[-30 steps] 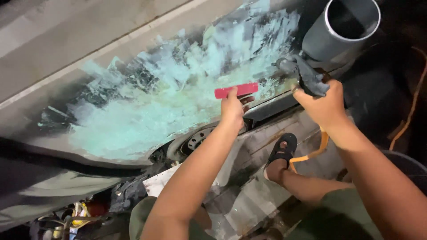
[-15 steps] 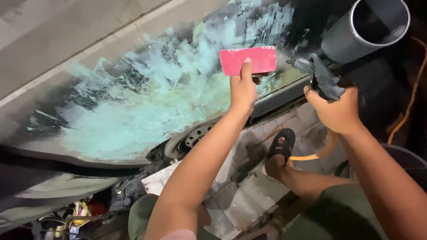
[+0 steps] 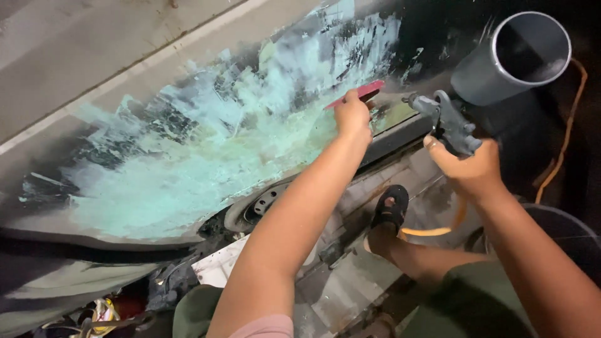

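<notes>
Two hands busy. Pale green filler (image 3: 206, 163) smeared across dark car panel (image 3: 75, 75), w/ bare streaks. Left hand (image 3: 352, 116) pinches red spreader (image 3: 357, 95), edge on the filler near panel's lower lip. Right hand (image 3: 466, 164) wrapped round spray gun (image 3: 447, 122), grey cup (image 3: 516, 56) open on top. Risk: tilted cup could spill; a steep spreader angle could gouge soft filler.

your right hand (image 3: 468, 168) covered the spray gun (image 3: 446, 122) grip, so its trigger was hidden; the orange hose (image 3: 566, 134) vanished behind your arm, and the car panel (image 3: 188, 163) ran off the left edge
</notes>
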